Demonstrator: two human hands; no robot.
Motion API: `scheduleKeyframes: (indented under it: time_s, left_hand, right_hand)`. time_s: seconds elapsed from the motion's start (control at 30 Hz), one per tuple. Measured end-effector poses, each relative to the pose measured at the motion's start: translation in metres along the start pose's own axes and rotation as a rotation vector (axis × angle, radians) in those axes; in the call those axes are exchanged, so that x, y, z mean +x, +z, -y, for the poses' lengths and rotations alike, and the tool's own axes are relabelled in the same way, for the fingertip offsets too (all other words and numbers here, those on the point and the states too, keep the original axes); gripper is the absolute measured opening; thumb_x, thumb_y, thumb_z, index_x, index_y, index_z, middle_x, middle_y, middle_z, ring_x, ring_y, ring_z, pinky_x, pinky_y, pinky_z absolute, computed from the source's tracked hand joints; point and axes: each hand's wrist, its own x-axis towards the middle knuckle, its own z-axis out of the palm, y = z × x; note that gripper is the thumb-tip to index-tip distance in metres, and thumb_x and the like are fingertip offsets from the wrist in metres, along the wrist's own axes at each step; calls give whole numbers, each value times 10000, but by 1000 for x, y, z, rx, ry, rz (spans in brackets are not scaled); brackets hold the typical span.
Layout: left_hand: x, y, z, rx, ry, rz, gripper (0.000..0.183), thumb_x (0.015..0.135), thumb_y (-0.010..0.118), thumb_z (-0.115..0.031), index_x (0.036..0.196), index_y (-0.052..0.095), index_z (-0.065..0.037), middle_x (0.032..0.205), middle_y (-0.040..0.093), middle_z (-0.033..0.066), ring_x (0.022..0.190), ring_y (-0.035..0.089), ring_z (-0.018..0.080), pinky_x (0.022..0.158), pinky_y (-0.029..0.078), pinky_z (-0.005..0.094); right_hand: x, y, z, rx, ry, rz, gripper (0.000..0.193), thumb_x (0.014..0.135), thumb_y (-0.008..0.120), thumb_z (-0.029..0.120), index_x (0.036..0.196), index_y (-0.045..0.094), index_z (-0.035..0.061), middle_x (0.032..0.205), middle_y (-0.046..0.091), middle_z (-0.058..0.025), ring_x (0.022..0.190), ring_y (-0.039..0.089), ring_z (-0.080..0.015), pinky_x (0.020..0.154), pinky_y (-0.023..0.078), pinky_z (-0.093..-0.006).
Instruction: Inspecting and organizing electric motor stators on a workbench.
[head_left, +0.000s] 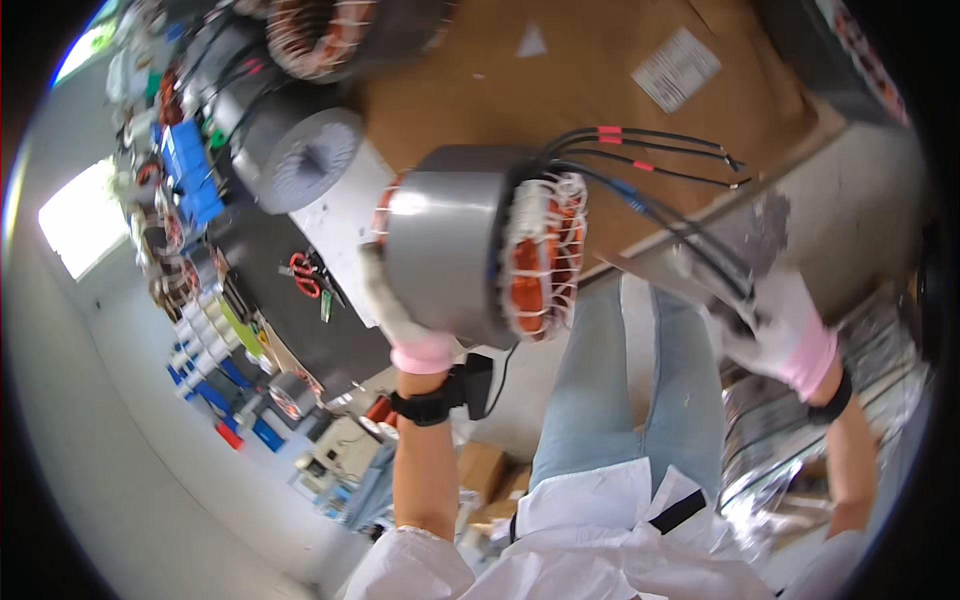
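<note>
My left hand, in a white glove with a pink cuff, wraps round the left side of a motor stator. It is a smooth grey cylinder, lying on its side, with orange-copper windings laced in white cord at its right end. Black lead wires run out to the right from its top, some with red and one with blue markings. Beside the ends of the lower wires is my right hand, gloved alike. Motion smears its fingers, so whether it grips the wires is unclear.
Brown cardboard with a white label spreads beyond the stator. Another wound stator stands at the far left. Red-handled scissors lie on a dark surface to the left, near a grey conical part. Plastic-wrapped goods sit low right.
</note>
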Motion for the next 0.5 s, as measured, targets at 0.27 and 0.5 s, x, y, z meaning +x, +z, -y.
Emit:
scheduleKeyframes:
  time_s: [0.27,0.5]
  left_hand:
    - [-27,38,15,-271,-288,-485,295,907,488,-310,826,597,-48,712,524,-44,623,441,39,543,360,207]
    - [-16,40,-11,-137,-404,-313,307,906,481,-264,778,563,2,648,488,-24,581,391,61,513,327,230]
  right_hand:
    - [4,-2,88,727,341,-336,185,756,413,109,822,543,-5,707,534,-41,645,487,-99,619,406,-249]
    - [163,13,142,53,-95,-287,234,821,414,162,737,586,27,1075,588,-167,1029,519,-335,916,366,-374]
